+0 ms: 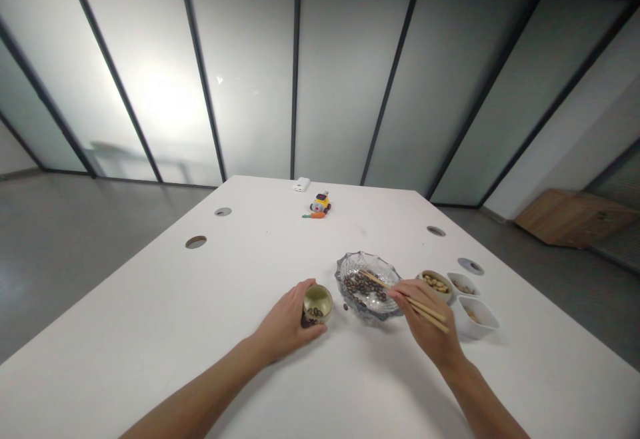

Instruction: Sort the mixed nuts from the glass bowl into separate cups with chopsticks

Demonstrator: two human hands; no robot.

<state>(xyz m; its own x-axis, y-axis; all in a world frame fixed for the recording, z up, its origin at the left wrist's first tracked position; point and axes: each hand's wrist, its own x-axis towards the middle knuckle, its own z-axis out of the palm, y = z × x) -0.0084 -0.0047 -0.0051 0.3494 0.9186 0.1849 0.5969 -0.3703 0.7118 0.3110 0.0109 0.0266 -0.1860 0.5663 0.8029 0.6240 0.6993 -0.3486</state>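
Observation:
My left hand [289,322] is wrapped round a small greenish cup [325,304] standing on the table, with several dark beans [315,312] at its bottom. In my right hand [431,319] is a pair of chopsticks [426,310]. Their tips reach into a clear glass bowl [345,267] with a wavy rim, among many dark brown beans [364,286]. Whether the tips pinch a bean is too small to tell. One loose bean [345,306] lies on the table between the cup and the glass bowl.
Right of the glass bowl stand a round bowl of pale nuts [436,283] and two white dishes [464,284] with small contents. Farther back on the white table [240,272] are a yellow toy car [321,203], an orange carrot-shaped piece [317,215] and a white box [301,184]. Round holes [196,242] pierce the tabletop.

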